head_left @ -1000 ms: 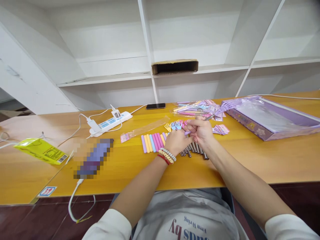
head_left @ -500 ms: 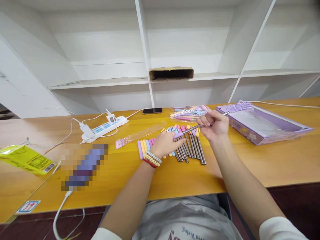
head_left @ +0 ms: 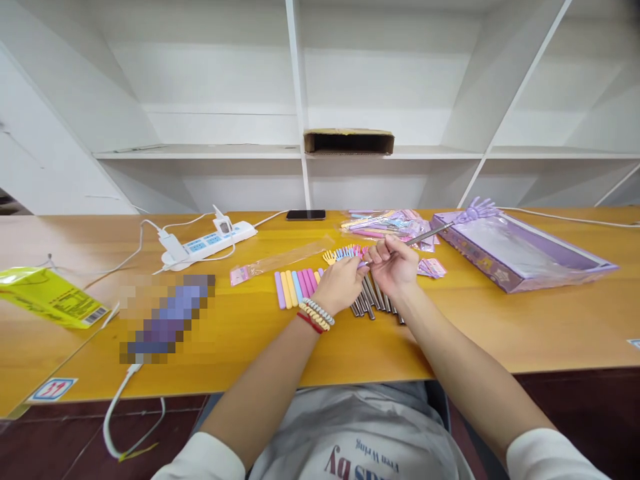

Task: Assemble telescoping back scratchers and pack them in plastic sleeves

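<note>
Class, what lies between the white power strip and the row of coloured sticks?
A clear plastic sleeve with a pink label lies there, in the head view.

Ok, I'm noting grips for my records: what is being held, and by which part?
A hand-headed stick: the left hand grips its purple handle, mostly hidden, and the right hand holds the metal shaft.

Backscratcher [head_left: 431, 234] — purple and silver, yellow package [head_left: 47, 299]

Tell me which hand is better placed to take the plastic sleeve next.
Probably the left hand: it is nearer the plastic sleeve; the right hand is farther. Both hold the purple-headed stick, so the left must let go.
</note>
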`<state>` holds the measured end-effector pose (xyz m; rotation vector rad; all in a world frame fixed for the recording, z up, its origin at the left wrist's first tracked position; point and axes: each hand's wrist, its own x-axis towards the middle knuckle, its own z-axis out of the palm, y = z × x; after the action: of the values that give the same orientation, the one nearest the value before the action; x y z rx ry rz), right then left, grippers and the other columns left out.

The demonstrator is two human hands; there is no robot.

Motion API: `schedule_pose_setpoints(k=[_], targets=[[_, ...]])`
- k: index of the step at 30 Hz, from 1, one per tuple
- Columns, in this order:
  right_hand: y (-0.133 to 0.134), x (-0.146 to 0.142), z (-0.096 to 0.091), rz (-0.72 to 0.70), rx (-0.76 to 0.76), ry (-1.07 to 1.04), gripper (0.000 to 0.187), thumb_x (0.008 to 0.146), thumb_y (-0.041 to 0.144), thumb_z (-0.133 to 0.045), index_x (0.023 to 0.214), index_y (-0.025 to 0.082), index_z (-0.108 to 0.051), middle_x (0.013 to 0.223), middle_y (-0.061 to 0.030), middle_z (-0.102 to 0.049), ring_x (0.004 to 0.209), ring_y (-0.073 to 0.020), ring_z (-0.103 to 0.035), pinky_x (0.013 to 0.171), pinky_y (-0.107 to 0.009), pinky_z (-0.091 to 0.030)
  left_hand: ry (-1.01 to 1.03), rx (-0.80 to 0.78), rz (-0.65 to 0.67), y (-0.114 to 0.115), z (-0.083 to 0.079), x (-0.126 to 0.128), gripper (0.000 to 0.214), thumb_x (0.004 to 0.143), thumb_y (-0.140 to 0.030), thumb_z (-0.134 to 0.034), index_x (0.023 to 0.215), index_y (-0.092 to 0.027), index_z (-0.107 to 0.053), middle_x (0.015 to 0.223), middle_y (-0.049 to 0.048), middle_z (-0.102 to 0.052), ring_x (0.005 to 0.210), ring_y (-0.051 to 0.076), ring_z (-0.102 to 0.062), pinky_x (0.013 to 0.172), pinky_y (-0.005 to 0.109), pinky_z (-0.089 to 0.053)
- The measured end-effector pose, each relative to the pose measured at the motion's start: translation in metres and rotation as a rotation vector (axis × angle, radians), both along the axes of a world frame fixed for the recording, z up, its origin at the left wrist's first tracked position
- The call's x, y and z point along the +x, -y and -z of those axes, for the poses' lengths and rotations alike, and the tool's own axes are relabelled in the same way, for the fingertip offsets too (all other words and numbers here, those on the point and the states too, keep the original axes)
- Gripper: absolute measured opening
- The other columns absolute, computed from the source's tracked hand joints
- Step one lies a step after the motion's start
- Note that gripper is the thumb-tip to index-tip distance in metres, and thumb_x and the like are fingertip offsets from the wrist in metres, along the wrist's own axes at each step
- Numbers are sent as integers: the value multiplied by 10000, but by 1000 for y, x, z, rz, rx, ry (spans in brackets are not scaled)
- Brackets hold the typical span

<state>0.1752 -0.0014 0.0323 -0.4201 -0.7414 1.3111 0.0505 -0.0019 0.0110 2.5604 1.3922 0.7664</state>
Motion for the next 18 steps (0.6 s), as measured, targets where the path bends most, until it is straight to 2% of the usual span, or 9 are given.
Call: schedule_pose_setpoints(k=[2, 4, 6, 8, 14, 18], targets=[[0, 2, 0, 1, -13, -2, 492, 614, 269, -650, 526, 175, -175, 417, 78, -186, 372, -48, -229, 407, -227, -286, 43, -40, 44, 1, 1, 3, 223, 910, -303, -346, 860, -181, -526, 882, 71, -608, 824, 193, -571, 719, 300, -420], [-2, 6, 0, 8, -56, 0, 503, 599, 249, -631, 513, 180, -141, 385, 83, -139, 341, -42, -154, 361, -229, -197, 74, -99, 155, 2, 1, 5, 192, 881, -345, -422, 854, -181, -516, 819, 46, -595, 751, 174, -556, 674, 282, -416], [-5, 10, 1, 17, -118, 16, 491, 579, 238, -614, 504, 188, -131, 359, 86, -124, 322, -41, -121, 344, -234, -143, 83, -159, 273, 1, 2, 5, 262, 813, -440, -529, 857, -182, -508, 776, 23, -577, 686, 161, -537, 614, 266, -403], [-9, 13, 1, 26, -159, 27, 470, 570, 222, -604, 507, 193, -139, 345, 93, -125, 309, -38, -111, 337, -234, -120, 92, -183, 310, 0, 4, 6, 362, 764, -517, -571, 878, -180, -508, 762, 17, -571, 666, 162, -535, 585, 261, -390], [-6, 7, -6, 107, -142, -3, 487, 579, 99, -583, 560, 197, -107, 353, 112, -136, 297, -23, -99, 338, -221, -80, 5, -69, 57, -2, 14, 17, 499, 813, -627, -410, 958, -165, -530, 720, 65, -596, 688, 235, -587, 576, 292, -374], [1, 3, -16, 193, -134, -6, 498, 597, 65, -563, 590, 205, -85, 372, 117, -136, 296, -18, -96, 335, -217, -76, -53, -40, -39, 1, 12, 25, 557, 814, -653, -369, 983, -156, -554, 768, 107, -628, 734, 270, -618, 578, 305, -389]])
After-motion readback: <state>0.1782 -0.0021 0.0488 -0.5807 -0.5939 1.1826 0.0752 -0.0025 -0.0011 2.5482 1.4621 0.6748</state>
